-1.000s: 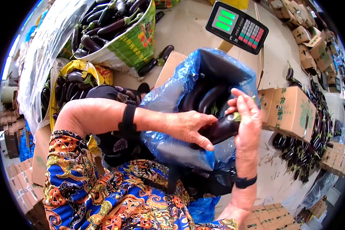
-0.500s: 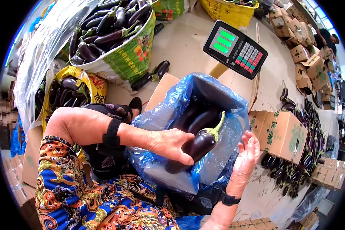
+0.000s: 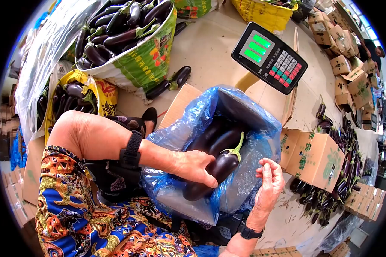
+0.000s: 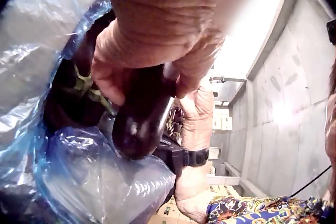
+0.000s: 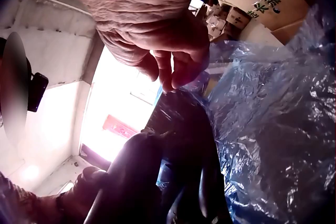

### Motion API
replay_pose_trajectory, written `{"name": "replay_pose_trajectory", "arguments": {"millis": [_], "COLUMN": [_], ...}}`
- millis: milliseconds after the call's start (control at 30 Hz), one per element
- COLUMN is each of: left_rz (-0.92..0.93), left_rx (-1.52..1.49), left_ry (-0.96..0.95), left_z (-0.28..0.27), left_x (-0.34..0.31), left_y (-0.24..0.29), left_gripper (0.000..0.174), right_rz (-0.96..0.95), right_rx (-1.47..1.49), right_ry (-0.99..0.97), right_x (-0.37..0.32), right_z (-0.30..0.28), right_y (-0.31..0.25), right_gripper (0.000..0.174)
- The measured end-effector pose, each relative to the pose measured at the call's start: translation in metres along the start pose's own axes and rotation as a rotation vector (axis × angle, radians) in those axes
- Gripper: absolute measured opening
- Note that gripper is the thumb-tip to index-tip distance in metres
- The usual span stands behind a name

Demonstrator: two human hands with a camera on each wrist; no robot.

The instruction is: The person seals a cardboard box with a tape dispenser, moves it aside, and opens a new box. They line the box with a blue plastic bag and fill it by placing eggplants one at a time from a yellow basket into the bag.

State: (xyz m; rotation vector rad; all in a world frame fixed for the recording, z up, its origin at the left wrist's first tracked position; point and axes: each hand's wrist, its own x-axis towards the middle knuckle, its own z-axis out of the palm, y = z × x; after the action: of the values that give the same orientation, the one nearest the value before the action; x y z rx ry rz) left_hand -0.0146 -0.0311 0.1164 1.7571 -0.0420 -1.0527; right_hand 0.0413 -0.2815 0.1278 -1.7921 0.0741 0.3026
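Observation:
My left hand (image 3: 195, 166) grips a dark purple eggplant (image 3: 225, 166) around its body, thumb on the near side. The eggplant's green stem end points up and away, above a box lined with blue plastic film (image 3: 167, 137). Inside the liner lie more eggplants (image 3: 210, 132), partly hidden by the held one. In the left wrist view, the rounded end of the held eggplant (image 4: 137, 134) sticks out below the fingers. My right hand (image 3: 270, 182) hovers at the right side of the liner, its fingers loosely bent and holding nothing.
A scale display (image 3: 269, 58) stands beyond the box. Large sacks of eggplants (image 3: 150, 64) sit at the back left, with two loose eggplants (image 3: 169, 83) nearby. To the right are a cardboard carton (image 3: 315, 158) and a long eggplant pile (image 3: 343, 145).
My right hand has let go of the eggplant's stem end and moved away to the right. My left hand still holds the eggplant, its stem end now pointing farther up and away.

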Motion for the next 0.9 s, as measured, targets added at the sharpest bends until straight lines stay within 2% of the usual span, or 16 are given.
{"name": "replay_pose_trajectory", "arguments": {"millis": [267,300,433,567,633,767,900], "left_rz": [-0.046,-0.018,-0.08,-0.064,-0.038,0.003,-0.026], "left_rx": [-0.058,-0.136,-0.224,-0.24,-0.291,-0.245,-0.121], "left_ry": [0.094,0.112,0.071,0.13,0.096,0.116,0.086], "left_z": [0.002,0.002,-0.002,-0.001,-0.005,-0.011,0.013], "left_x": [0.014,0.014,0.012,0.016,0.016,0.016,0.036], "left_y": [-0.012,-0.013,-0.002,-0.001,0.004,0.008,-0.015], "left_gripper": [0.075,0.083,0.077,0.072,0.071,0.069,0.067], "right_rz": [-0.004,0.02,0.032,0.034,0.035,0.044,0.01], "right_rx": [-0.083,-0.083,-0.074,-0.101,-0.122,-0.178,-0.284], "right_ry": [-0.077,-0.08,-0.095,-0.125,-0.121,-0.125,-0.17], "right_x": [-0.001,0.0,-0.003,-0.002,-0.001,-0.002,-0.004], "right_z": [-0.002,-0.002,-0.002,-0.001,-0.002,0.002,0.011], "right_y": [0.001,0.001,0.006,0.005,0.006,0.005,0.009], "right_gripper": [0.018,0.019,0.019,0.019,0.02,0.021,0.023]}}
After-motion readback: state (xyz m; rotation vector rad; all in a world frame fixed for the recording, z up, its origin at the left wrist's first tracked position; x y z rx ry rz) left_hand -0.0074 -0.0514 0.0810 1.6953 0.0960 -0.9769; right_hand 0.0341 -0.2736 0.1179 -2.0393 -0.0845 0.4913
